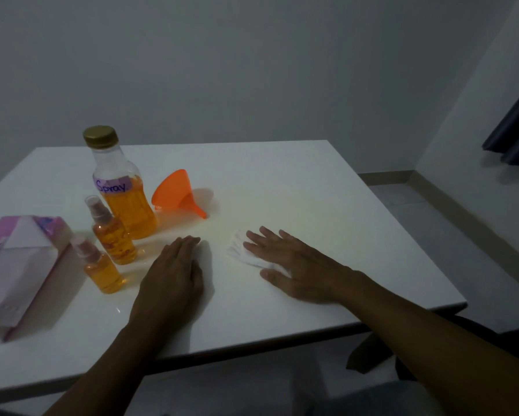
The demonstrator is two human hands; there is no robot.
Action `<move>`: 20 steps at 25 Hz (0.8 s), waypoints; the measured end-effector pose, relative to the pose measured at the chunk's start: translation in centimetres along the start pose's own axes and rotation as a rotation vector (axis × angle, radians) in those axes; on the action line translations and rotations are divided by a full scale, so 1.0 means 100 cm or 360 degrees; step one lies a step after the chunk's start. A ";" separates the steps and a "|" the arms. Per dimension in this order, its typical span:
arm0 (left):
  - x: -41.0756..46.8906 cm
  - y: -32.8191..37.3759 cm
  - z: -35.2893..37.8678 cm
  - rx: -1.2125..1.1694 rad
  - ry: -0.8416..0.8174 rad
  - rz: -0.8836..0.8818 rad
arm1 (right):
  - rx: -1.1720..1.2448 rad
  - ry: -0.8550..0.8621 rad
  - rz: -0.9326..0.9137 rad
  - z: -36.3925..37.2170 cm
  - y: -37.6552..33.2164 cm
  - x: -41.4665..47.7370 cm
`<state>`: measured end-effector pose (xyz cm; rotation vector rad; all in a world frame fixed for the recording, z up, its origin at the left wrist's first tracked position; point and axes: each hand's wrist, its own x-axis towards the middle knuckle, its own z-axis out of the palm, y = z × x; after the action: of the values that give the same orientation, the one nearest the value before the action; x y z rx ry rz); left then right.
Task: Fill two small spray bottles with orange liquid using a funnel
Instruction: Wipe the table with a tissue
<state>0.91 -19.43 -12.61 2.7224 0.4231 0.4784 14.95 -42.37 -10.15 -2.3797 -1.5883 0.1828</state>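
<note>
The left hand [174, 274] is lying flat and empty on the white table [312, 190], while the right hand [291, 265] is pressing a white tissue [240, 250] down with spread fingers. Left of them, two small spray bottles [103, 267] [114, 235] are standing filled with orange liquid, and behind those the capped "Spray" bottle [123, 190] and the orange funnel [177, 193], on its side, are sitting.

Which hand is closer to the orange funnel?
The left hand, but only by a little. It lies flat on the table below the funnel, slightly to its left. The right hand rests on a white tissue, lower and to the funnel's right.
</note>
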 end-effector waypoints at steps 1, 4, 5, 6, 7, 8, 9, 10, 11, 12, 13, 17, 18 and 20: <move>0.000 -0.001 0.001 0.0010 -0.0002 0.0000 | -0.0101 0.0004 -0.0048 0.003 0.000 0.004; 0.002 -0.003 0.002 0.0029 -0.0016 -0.0005 | -0.0181 0.0020 -0.0080 0.011 -0.004 0.021; 0.002 -0.003 0.003 0.0034 -0.0016 -0.0005 | -0.0163 0.0022 -0.0075 0.012 -0.006 0.026; 0.001 -0.003 0.002 0.0031 -0.0012 -0.0002 | -0.0121 0.0019 -0.0070 0.014 -0.007 0.028; 0.001 -0.003 0.001 0.0017 -0.0006 -0.0001 | -0.0059 0.0010 -0.0057 0.015 -0.008 0.026; 0.000 -0.002 0.000 0.0005 -0.0002 0.0006 | -0.0005 -0.0005 -0.0055 0.014 -0.005 0.022; 0.000 -0.002 -0.001 0.0001 0.0002 0.0019 | 0.0013 -0.0005 -0.0075 0.011 -0.001 0.015; 0.000 -0.002 -0.001 0.0002 0.0008 0.0036 | -0.0011 -0.0008 -0.0092 0.006 0.007 0.006; 0.000 -0.001 -0.001 0.0005 0.0014 0.0048 | -0.0048 0.0020 -0.0073 -0.001 0.017 -0.004; 0.000 -0.002 0.000 0.0005 0.0018 0.0054 | -0.0068 0.0064 0.0051 -0.011 0.024 -0.015; 0.001 -0.003 0.001 0.0005 0.0023 0.0057 | -0.0022 0.0144 0.0288 -0.023 0.033 -0.023; 0.002 -0.003 0.003 -0.0001 0.0021 0.0039 | 0.0116 0.1135 0.1056 -0.061 0.073 -0.034; 0.002 -0.003 0.004 0.0008 0.0022 0.0041 | 0.0113 0.1205 0.1071 -0.061 0.078 -0.031; 0.002 -0.001 0.003 0.0023 0.0018 0.0056 | 0.0129 0.0961 0.1071 -0.052 0.079 -0.020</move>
<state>1.19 -19.38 -12.86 2.7464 0.3832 0.5022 22.44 -47.82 -7.63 -2.4759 -0.4885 -0.3117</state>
